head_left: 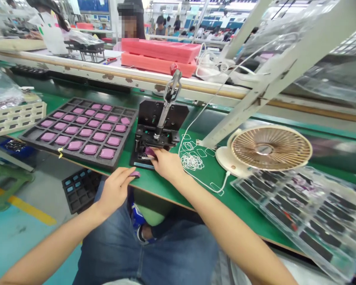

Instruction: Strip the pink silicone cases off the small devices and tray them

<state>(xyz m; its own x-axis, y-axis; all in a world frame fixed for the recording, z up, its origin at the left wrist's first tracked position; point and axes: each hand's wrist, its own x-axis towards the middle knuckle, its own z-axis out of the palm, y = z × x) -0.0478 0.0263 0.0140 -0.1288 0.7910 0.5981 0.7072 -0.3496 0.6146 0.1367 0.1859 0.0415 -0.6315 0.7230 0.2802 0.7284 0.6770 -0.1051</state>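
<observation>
My left hand (116, 186) is closed, pinching a small purple casing (135, 174) at the front edge of the green bench. With its fingers closed on another purple casing (150, 151), my right hand (167, 165) reaches to the base of a black toggle-clamp fixture (163, 118). The fixture's metal lever stands raised, topped by a red knob (174, 68). Whether that second casing rests in the fixture, I cannot tell, as my fingers partly cover it. Left of the fixture lies a dark foam tray (77, 156) with rows of purple casings (86, 132).
White loop-shaped rings (192, 161) are heaped right of the fixture, beside a cream fan (269, 148) and its cable. A clear divided box (296, 213) juts over the bench edge. A slanted post (243, 91) rises behind. Red foam blocks (160, 55) sit on the shelf.
</observation>
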